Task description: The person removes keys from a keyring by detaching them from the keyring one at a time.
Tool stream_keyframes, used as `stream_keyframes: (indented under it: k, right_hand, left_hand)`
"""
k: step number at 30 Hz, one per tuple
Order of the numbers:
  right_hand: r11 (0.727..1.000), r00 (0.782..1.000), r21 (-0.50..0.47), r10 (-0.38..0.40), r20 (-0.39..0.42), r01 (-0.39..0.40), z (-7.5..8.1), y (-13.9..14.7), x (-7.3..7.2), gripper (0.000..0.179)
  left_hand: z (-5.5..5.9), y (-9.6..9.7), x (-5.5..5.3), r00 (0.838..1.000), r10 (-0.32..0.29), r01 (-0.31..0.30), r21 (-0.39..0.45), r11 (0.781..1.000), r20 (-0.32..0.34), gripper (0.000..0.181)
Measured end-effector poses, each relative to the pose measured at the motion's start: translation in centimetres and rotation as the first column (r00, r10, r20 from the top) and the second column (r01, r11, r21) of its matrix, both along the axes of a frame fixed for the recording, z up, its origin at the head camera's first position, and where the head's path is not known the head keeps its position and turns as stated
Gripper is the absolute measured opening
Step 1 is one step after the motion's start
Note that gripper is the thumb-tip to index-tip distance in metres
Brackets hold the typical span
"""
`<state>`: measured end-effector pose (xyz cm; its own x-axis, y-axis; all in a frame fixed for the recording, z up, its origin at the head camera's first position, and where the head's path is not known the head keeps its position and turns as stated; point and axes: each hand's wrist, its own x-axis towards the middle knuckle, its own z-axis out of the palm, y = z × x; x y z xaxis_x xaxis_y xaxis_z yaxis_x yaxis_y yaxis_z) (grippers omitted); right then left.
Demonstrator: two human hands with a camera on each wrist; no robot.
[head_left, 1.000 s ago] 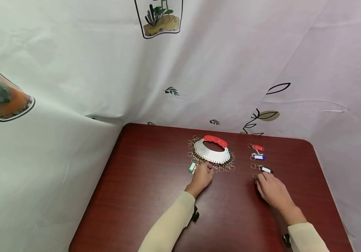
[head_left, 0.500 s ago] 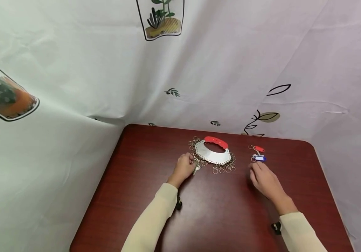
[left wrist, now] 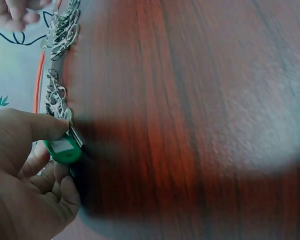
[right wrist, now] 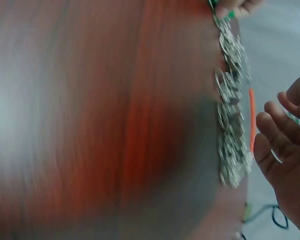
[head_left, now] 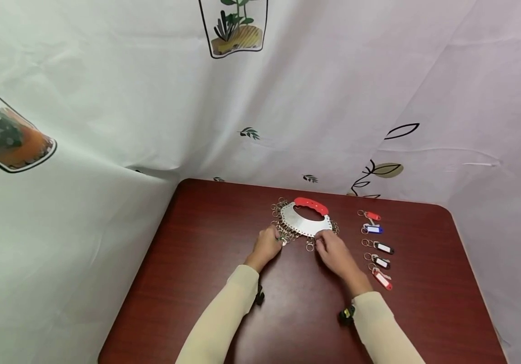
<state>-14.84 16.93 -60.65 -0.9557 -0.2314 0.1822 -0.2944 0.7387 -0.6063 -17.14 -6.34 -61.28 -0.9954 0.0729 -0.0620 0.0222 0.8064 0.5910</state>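
A crescent-shaped metal key-ring plate (head_left: 303, 222) with a red handle (head_left: 312, 205) lies on the table, its curved edge hung with clips and split rings (right wrist: 232, 110). At its left side my left hand (head_left: 267, 246) pinches a green key tag (left wrist: 64, 150); a key hangs close beside the tag. My right hand (head_left: 336, 254) is over the plate's front right edge and hides some rings there. In the right wrist view its fingers (right wrist: 275, 135) are loosely bent and apart, holding nothing visible.
To the right lies a column of keys with tags: a red tag (head_left: 373, 216), a blue tag (head_left: 373, 229), a black tag (head_left: 384, 247), a dark tag (head_left: 381, 262) and another red tag (head_left: 382, 279). Patterned cloth (head_left: 260, 101) hangs behind the dark red table (head_left: 196, 263).
My right hand has moved left from the tagged keys to the plate, uncovering the lower tags. My left hand has shifted left from the plate's front and taken hold of the green key tag.
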Motion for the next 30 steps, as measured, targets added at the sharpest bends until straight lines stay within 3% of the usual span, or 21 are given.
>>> stream_keyframes:
  k: [3,9,13,19,24,30]
  right_hand:
    - [0.999,0.999,-0.029,0.022,0.031,-0.021,-0.6,-1.5,-0.2,0.01]
    - [0.998,0.996,-0.052,0.024,0.083,-0.02,-1.3,-3.4,-0.6,0.007]
    - [0.999,0.994,-0.037,0.037,0.099,-0.034,-1.4,-4.5,-0.7,0.007]
    - [0.997,0.995,0.074,0.005,0.103,-0.013,-1.2,-5.8,-0.6,0.004]
    - [0.993,0.996,0.113,-0.035,0.08,0.026,-1.1,-6.2,-0.5,0.005]
    - [0.993,0.993,0.11,-0.064,0.097,0.053,-1.1,-6.5,-0.7,0.004]
  left_hand:
    - [-0.3,-0.1,-0.1,1.0,-0.016,0.016,0.012,1.0,-0.004,0.019]
    - [-0.6,0.0,0.1,0.992,-0.114,0.115,0.022,0.993,-0.059,0.017]
    - [-0.5,0.0,0.3,0.986,-0.134,0.135,0.005,0.991,-0.096,0.014]
    - [-0.2,0.0,0.3,0.992,-0.106,0.108,0.021,0.994,-0.065,0.007]
    - [0.1,0.0,0.1,0.998,-0.044,0.05,0.122,0.991,-0.049,0.006]
    - [0.1,-0.1,-0.1,0.999,0.036,-0.037,0.249,0.968,0.008,0.014]
